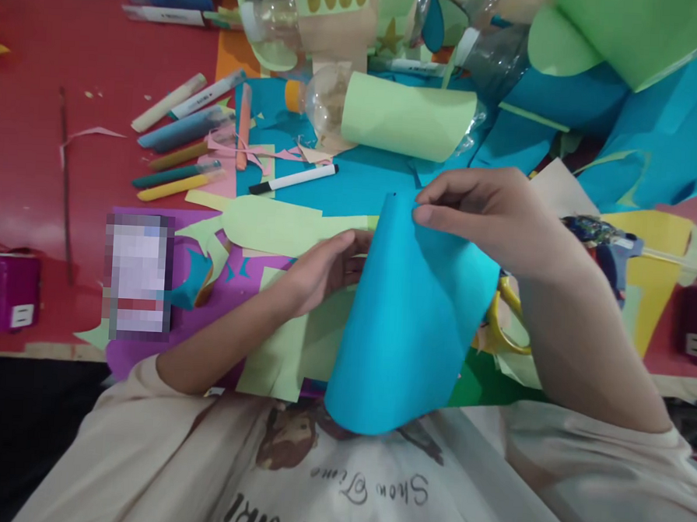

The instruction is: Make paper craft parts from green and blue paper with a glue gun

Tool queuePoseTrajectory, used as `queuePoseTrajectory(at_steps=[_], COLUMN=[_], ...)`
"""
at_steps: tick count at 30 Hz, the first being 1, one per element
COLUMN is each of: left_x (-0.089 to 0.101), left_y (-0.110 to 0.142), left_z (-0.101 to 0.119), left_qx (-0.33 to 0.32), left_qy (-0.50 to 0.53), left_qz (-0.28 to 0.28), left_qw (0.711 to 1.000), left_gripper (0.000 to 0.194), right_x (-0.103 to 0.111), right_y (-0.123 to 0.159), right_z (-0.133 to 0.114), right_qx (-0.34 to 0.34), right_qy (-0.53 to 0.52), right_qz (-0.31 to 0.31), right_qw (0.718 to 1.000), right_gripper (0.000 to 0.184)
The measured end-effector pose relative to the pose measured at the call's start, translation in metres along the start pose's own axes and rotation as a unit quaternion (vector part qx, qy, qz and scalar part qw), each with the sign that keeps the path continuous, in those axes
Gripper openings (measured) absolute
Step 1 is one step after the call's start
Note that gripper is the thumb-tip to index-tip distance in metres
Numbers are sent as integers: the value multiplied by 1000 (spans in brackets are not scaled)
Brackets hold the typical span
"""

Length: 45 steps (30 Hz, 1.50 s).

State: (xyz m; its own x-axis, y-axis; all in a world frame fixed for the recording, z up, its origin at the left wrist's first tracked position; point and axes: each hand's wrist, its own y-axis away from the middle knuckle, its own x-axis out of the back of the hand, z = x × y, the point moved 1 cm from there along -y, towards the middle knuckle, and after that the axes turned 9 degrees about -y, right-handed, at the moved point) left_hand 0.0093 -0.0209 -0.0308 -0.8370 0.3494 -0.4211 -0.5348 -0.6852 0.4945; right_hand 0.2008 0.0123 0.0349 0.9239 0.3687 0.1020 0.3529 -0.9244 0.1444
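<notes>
A sheet of bright blue paper (410, 311) stands curved in front of my chest, its lower edge against my shirt. Thumb and fingers of my right hand (485, 210) pinch its upper right edge. At the sheet's left edge is my left hand (333, 272), its fingers bent and their tips hidden behind the paper, where they seem to hold it. Under and beside my left hand lie pale green paper pieces (274, 222). Yellow-handled scissors (500, 323) show partly behind the blue sheet, near my right forearm.
A plastic bottle wrapped in pale green paper (408, 116) lies beyond my hands. Several markers (186, 124) and a black-capped white marker (297, 179) are on the left. A phone (139, 273) rests on purple paper (230, 294). More bottles (493, 54) lie at the back.
</notes>
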Motion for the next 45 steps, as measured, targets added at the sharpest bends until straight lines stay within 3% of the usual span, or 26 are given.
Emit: queuePoseTrajectory(at_steps=[6, 11, 16, 20, 35, 45], left_x=[2, 4, 9, 13, 13, 18], left_y=[0, -2, -1, -1, 1, -1], left_z=[8, 7, 6, 2, 1, -2], left_qx=[-41, -81, -101, -96, -83, -100], left_qy=[-69, -158, -193, -198, -175, -207], left_qz=[0, 63, 83, 74, 117, 100], left_qw=[997, 982, 973, 973, 974, 968], left_gripper=[57, 46, 44, 42, 32, 30], right_x=[-9, -27, -20, -12, -10, -10], right_y=[-8, -8, 1, 6, 6, 6], right_z=[4, 32, 49, 51, 59, 59], right_qx=[8, 37, 15, -1, -2, -10], right_qy=[55, 97, 83, 66, 25, -3], right_qz=[-3, -4, -17, -47, -38, -30], right_qw=[998, 995, 996, 997, 999, 999], right_gripper=[22, 29, 31, 25, 19, 20])
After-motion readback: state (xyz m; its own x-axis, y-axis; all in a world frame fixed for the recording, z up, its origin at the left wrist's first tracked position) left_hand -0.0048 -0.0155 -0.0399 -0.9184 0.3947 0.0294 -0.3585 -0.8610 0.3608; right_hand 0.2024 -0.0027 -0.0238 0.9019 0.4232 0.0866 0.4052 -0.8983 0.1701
